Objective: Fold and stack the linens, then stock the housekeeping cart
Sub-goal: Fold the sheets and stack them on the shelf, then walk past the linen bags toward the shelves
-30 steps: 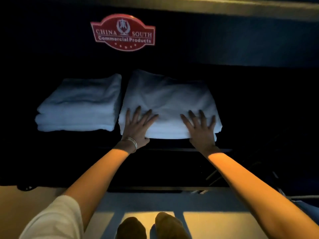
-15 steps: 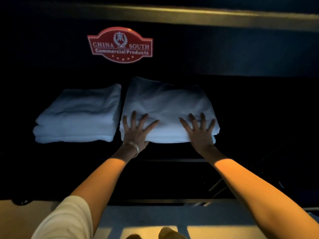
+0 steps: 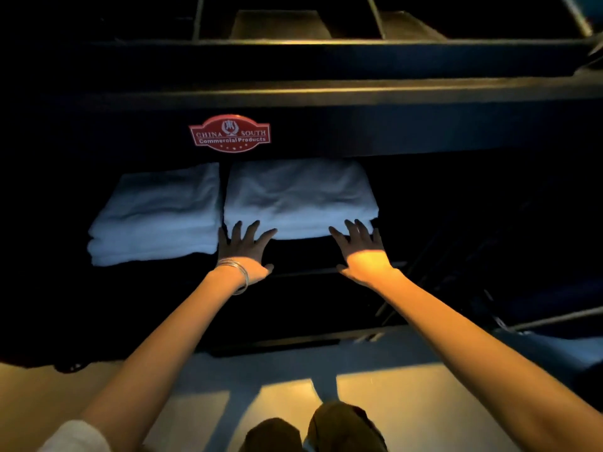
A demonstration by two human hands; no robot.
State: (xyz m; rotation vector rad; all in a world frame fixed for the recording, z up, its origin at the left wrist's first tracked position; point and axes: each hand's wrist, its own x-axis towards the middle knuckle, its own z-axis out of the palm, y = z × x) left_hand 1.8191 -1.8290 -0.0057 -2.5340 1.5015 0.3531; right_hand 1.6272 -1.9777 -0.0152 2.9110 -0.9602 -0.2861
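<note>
Two stacks of folded white linens lie side by side on a dark shelf of the housekeeping cart [image 3: 326, 93]. The left stack [image 3: 156, 213] sits nearer the shelf's front. The right stack [image 3: 300, 197] lies deeper in. My left hand [image 3: 243, 252], with bangles on the wrist, has spread straight fingers whose tips touch the right stack's front edge at its left corner. My right hand [image 3: 362, 252] is spread the same way, fingertips at that stack's front right corner. Neither hand grips anything.
A red "China South Commercial Products" badge [image 3: 229, 133] marks the cart panel above the shelf. Top compartments with dividers [image 3: 293, 24] show above. Metal frame bars [image 3: 554, 318] run at the right. The pale floor [image 3: 391, 402] and my shoes lie below.
The right stack has slid deeper into the shelf under both hands. My palms have come off its top, and only the fingertips meet its front edge now. The view has tilted up.
</note>
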